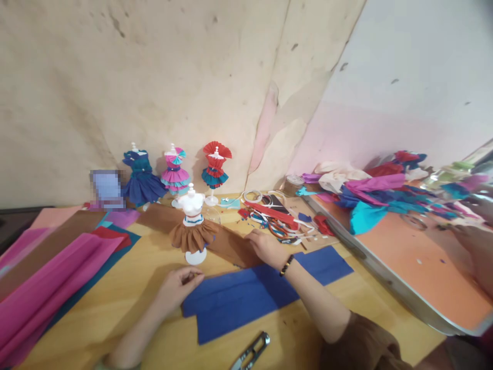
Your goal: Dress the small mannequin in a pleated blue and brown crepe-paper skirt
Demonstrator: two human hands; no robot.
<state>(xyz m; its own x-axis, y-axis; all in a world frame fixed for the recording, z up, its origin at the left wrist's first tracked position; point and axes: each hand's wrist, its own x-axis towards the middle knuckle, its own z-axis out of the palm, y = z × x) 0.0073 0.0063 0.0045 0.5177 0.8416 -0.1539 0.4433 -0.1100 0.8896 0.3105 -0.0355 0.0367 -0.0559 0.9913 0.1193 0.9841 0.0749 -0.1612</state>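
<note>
Nearest me, at the front of the desk [154, 252], lies a dark metal hand tool [252, 349], cut off by the bottom of the view. Just beyond it a blue sheet [239, 293] stretches slantwise across the wood, its left end stepped and its far right corner well short of the orange desk [404, 277]. The left hand [177, 288] is at the blue sheet's upper left corner, fingers curled together; I cannot tell whether they pinch anything. The right hand [269, 249] reaches over the blue sheet, fingers bent down at the brown sheet [231, 244] behind it; whether they grip it, I cannot tell. That forearm crosses the blue sheet, so the way in from the right is blocked.

Between and beyond the hands stands a white dress form [192, 203] in a brown skirt [194, 234], its round base near the blue sheet's edge with a narrow gap. Wider room runs leftward, from the left forearm to the stacked coloured sheets [84, 262]. Behind the right hand, cords and scraps [277, 218] crowd the surface. Three dressed forms [175, 172] line up close to the wall [173, 77]. At far right, another person's hand [472, 246] is over the orange desk.
</note>
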